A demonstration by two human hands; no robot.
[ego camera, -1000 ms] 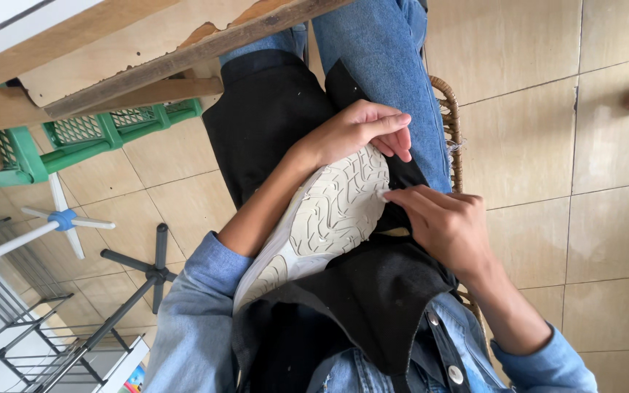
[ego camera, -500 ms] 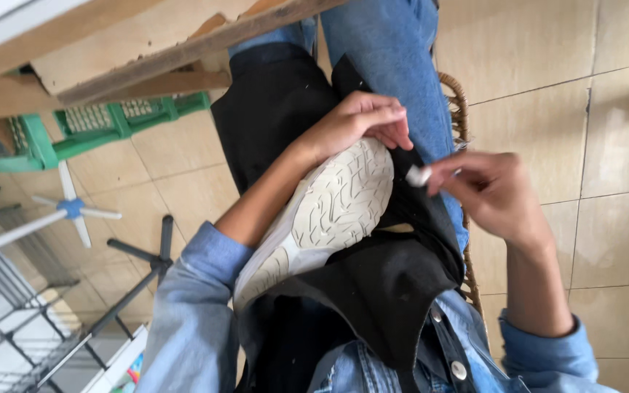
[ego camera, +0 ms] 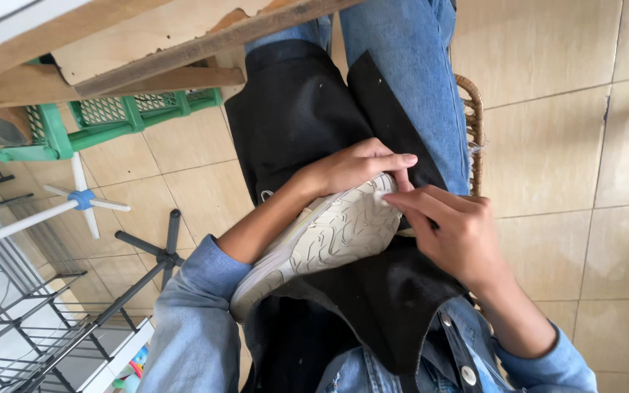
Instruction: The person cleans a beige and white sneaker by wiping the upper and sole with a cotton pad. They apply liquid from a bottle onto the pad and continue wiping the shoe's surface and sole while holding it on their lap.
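Gripping a shoe sole-up — both hands, fingers at toe.

right hand back on shoe sole

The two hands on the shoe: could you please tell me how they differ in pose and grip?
The left hand curls over the toe end of the pale shoe, steadying it sole-up, while the right hand only pinches at the sole's edge with its fingertips. The left hand reaches along the shoe; the right hand comes in from the side. Both touch the shoe and wear denim sleeves.
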